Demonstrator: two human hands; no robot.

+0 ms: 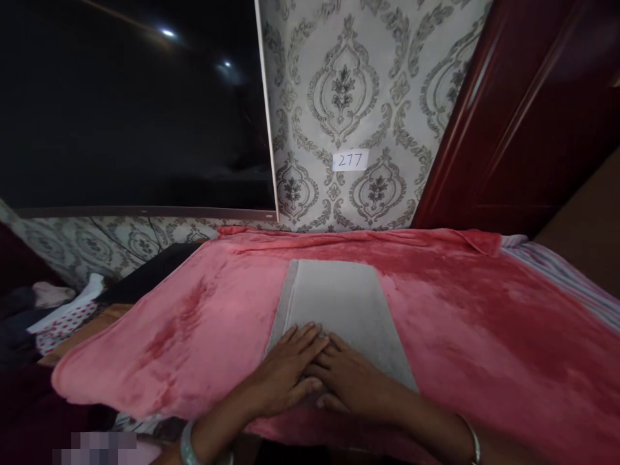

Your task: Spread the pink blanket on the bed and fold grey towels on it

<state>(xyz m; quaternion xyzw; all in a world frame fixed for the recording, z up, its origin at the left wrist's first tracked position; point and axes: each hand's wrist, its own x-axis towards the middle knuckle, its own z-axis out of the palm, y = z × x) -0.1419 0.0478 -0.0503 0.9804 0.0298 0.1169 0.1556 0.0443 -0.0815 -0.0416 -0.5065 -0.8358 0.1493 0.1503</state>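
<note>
A grey folded towel (339, 297) lies flat on a pink plush blanket (213, 316), its long sides running away from me. My left hand (289, 368) rests on the near left part of the towel, fingers stretched forward. My right hand (346, 374) lies beside it on the near end, its fingertips meeting the left hand's fingers. Both palms face down and nothing is held in either hand. The towel's near edge is partly hidden under my hands.
Behind the blanket stands a patterned wall with a paper label (350, 160) reading 277. A large dark television (135, 116) hangs at the left, and a dark red door (523, 110) is at the right. Striped cloth (562, 274) and polka-dot fabric (68, 320) lie at the sides.
</note>
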